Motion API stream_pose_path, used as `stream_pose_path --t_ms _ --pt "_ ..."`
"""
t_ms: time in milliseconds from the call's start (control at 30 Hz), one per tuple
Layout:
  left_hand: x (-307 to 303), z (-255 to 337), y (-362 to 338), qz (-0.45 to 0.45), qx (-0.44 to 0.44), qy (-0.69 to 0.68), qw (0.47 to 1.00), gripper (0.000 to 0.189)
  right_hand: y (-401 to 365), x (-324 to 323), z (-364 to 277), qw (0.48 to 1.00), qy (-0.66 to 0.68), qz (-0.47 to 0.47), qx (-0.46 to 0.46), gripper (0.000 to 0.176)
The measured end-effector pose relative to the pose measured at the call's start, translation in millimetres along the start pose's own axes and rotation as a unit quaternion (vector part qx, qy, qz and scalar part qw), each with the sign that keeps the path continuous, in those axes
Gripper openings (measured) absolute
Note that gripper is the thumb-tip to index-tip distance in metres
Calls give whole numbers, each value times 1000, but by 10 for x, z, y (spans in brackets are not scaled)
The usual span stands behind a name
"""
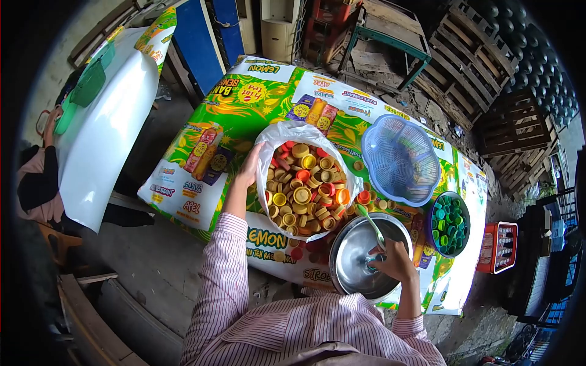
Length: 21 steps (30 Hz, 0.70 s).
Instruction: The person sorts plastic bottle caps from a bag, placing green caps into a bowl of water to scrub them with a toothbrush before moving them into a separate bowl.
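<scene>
A white plastic bag (276, 135) full of yellow, tan, orange and red bottle caps (301, 195) rests opened out on the patterned table cover. My left hand (249, 166) is at the bag's left rim, its fingers closed on the plastic. Over the steel bowl (342, 244), my right hand (394, 259) is partly curled around the handle of a green-and-white brush (372, 221). Something small and bluish shows at its fingertips inside the bowl; I cannot make out what it is.
A blue plastic basket (401, 160) stands behind the bowl. To the right is a dark bowl of green caps (449, 224), with a red crate (497, 247) beyond the table. Loose caps lie beside the bag. Another person (46, 177) sits at the far left.
</scene>
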<state>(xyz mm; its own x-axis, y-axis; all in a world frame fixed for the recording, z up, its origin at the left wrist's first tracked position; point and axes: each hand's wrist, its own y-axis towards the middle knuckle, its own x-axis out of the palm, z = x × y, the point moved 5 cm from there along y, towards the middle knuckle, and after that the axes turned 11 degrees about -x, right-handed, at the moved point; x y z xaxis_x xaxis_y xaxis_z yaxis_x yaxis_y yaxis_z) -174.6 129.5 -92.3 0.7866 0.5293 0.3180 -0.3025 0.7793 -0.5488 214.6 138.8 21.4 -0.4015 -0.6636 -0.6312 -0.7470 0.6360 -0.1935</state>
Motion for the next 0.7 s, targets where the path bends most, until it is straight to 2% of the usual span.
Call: stream_pose_path --t_ms 100,167,233,300,333,367,400,433,700 --pt "-1 30 38 -9 9 -16 1000 59 246 -84 -271 999 -49 -14 -21 32" --pt "117 125 -73 -12 10 -15 1000 60 494 -52 -387 989 -35 32 -141 31" --pt "146 164 -98 -14 9 -14 1000 61 781 -34 -667 987 -88 3 -134 29" --pt "142 145 -27 -51 -19 -12 998 57 1106 127 -795 959 49 17 -279 25" --pt "160 179 -55 -52 -17 -11 998 57 1266 182 -884 966 3 -22 -258 22" --pt "183 200 -116 -54 -33 -37 997 53 1419 244 -959 960 26 -26 -279 23" --pt "194 200 -157 -56 -49 -63 995 50 1551 296 -1050 961 -6 -56 -270 25" --pt "186 195 -172 -56 -48 -62 995 50 1687 364 -1075 951 -33 -31 -304 28" --pt "206 156 -133 -45 -37 -50 997 50 2383 563 -961 915 -150 49 -372 30"
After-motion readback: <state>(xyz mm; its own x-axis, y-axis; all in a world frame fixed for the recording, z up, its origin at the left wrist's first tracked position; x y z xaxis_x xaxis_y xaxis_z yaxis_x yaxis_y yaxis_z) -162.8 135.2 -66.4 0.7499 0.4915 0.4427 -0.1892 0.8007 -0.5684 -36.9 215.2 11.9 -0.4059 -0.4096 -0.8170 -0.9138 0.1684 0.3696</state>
